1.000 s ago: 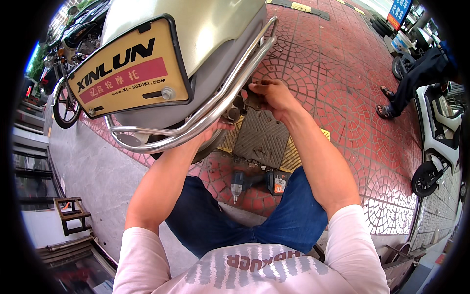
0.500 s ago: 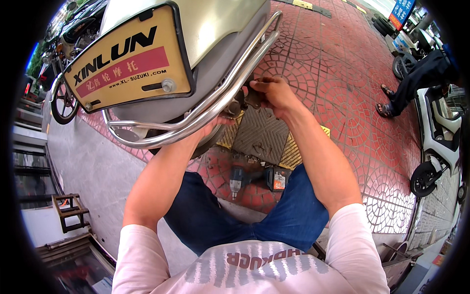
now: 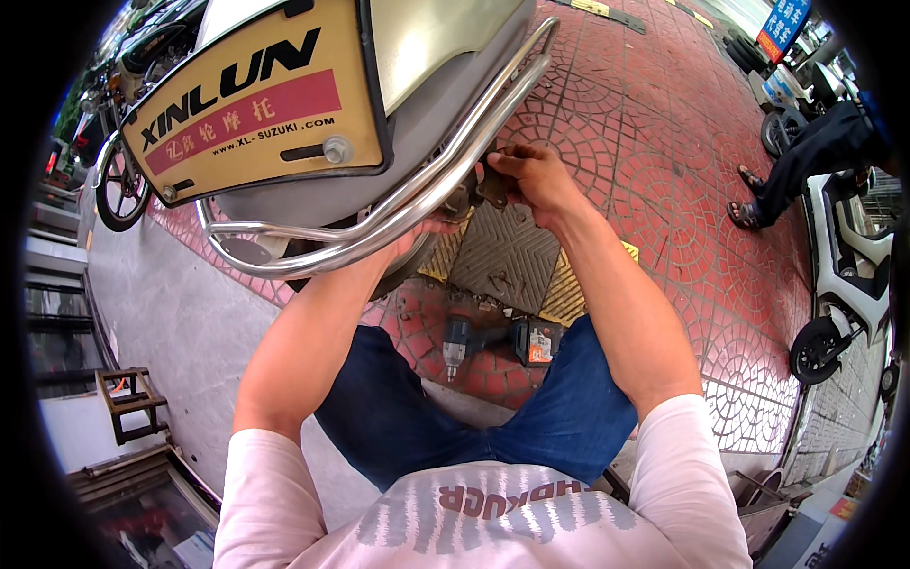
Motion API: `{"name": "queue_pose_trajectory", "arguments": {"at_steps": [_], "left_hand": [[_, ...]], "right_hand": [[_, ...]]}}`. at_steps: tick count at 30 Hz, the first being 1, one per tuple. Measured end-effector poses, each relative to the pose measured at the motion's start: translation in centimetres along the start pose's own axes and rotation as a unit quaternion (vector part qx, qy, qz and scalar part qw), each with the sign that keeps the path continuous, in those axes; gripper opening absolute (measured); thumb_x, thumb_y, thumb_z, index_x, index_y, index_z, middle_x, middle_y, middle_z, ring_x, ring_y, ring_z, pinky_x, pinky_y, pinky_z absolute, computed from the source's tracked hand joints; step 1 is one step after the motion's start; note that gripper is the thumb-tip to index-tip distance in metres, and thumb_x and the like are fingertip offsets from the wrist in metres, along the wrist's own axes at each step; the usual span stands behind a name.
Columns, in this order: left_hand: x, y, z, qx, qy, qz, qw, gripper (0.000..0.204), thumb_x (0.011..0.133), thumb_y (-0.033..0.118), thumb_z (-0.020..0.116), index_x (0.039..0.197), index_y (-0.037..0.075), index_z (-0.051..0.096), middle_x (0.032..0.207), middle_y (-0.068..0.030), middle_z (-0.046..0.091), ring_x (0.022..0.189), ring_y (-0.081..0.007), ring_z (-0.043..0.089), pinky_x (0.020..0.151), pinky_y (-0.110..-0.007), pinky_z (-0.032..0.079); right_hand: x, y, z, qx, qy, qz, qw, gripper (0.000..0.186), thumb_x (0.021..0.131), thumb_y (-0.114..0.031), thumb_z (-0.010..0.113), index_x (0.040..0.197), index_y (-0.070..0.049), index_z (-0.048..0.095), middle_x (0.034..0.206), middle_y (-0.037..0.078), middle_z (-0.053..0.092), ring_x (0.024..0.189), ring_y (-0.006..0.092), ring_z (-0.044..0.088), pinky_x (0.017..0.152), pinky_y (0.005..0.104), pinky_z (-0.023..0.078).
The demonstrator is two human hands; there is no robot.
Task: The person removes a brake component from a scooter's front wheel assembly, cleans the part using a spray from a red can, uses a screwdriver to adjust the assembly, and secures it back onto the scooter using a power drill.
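Dark metal bracket-like part (image 3: 492, 190) pinched in R hand (image 3: 538, 184), under chrome rail (image 3: 512, 102) of scooter tail (image 3: 427, 100); L hand (image 3: 419, 231) part-hidden, can't tell its grip. Nearby: ribbed ramp (image 3: 507, 251), cordless driver (image 3: 458, 341) on red paving (image 3: 654, 142), white scooter (image 3: 855, 258) far R. Vs 1 s ago: hands abt same spot, tail a bit higher in view.

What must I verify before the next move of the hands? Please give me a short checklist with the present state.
1. Right hand has a grip on the dark part: ok, it is pinched between thumb and fingers.
2. Left hand has a firm hold: cannot tell, the chrome bar hides much of it.
3. Power tool is put down: ok, it lies on the paving.
4. Ground by the mat is clean: not ok, small bits lie at its near edge.
5. Other person is clear of the hands: ok, well off to the right.
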State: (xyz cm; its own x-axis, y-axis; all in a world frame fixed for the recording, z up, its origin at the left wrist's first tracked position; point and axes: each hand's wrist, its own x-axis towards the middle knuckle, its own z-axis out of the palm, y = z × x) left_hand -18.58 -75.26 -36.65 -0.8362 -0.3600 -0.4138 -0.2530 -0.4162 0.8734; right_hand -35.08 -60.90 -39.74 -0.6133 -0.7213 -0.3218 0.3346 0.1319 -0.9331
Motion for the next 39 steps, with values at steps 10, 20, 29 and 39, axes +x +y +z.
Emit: {"name": "queue_pose_trajectory", "arguments": {"at_steps": [10,20,29,39], "left_hand": [[0.1,-0.2,0.0,-0.004,0.002,0.01,1.0,0.04,0.101,0.037,0.068,0.129,0.01,0.06,0.104,-0.0068,0.072,0.078,-0.0222,0.073,0.063,-0.039,0.062],[0.8,-0.8,-0.6,-0.031,-0.017,0.005,0.999,0.041,0.099,0.036,0.071,0.129,0.01,0.06,0.106,-0.0078,0.072,0.083,-0.025,0.074,0.066,-0.044,0.063],[2.9,-2.4,1.3,0.046,0.076,-0.029,0.996,0.047,0.099,0.053,0.061,0.126,0.015,0.062,0.101,-0.0044,0.072,0.078,-0.0196,0.072,0.06,-0.041,0.061],[2.1,-0.8,4.1,0.115,0.151,0.017,0.982,0.052,0.096,0.061,0.061,0.124,0.017,0.063,0.096,-0.0028,0.071,0.076,-0.0159,0.07,0.054,-0.036,0.057]], "right_hand": [[-0.3,-0.1,0.4,-0.05,0.002,-0.036,0.998,0.016,0.097,-0.019,0.071,0.099,-0.004,0.071,0.083,0.002,0.068,0.072,0.0106,0.059,0.061,0.0279,0.043],[-0.3,-0.1,0.2,-0.11,-0.01,-0.071,0.991,0.017,0.098,-0.021,0.071,0.093,-0.005,0.068,0.078,0.0,0.065,0.069,0.0087,0.056,0.06,0.0269,0.041],[1.3,1.7,0.1,-0.135,0.021,-0.148,0.98,0.027,0.094,-0.024,0.075,0.096,0.002,0.072,0.08,0.006,0.07,0.076,0.0143,0.062,0.068,0.033,0.049],[0.9,0.6,0.3,-0.316,0.07,-0.187,0.928,0.039,0.09,-0.036,0.073,0.094,0.003,0.07,0.083,0.02,0.071,0.08,0.0338,0.07,0.073,0.0432,0.052]]}}
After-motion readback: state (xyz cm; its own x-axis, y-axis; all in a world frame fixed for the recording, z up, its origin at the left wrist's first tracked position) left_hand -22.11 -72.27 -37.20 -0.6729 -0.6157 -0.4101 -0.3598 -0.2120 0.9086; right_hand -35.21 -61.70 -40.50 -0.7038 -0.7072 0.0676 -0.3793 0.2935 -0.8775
